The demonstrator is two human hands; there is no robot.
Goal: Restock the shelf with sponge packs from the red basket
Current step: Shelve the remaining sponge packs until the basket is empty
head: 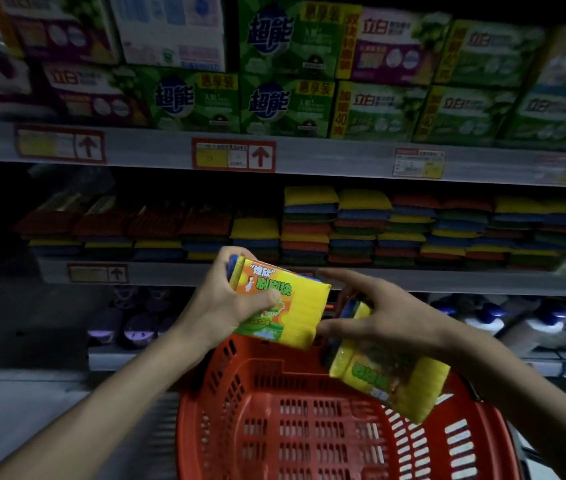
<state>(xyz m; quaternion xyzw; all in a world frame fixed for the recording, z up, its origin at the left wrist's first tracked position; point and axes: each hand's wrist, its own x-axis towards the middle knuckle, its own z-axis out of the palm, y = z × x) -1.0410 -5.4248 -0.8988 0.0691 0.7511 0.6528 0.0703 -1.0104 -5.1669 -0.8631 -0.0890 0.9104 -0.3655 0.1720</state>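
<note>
The left hand (222, 303) has its fingers (236, 251) and thumb curled round a yellow sponge pack (295, 306), held tilted just above the far rim of the red basket (274, 427). Just to its right, the right hand (385, 320) grips a second sponge pack (395, 382) by its upper end, index finger stretched out, so the pack hangs over the basket's right side. Beyond both hands, the shelf (447, 281) carries stacked sponges (361, 230), piled higher towards the right, with green boxes (285, 105) on the shelf above.
</note>
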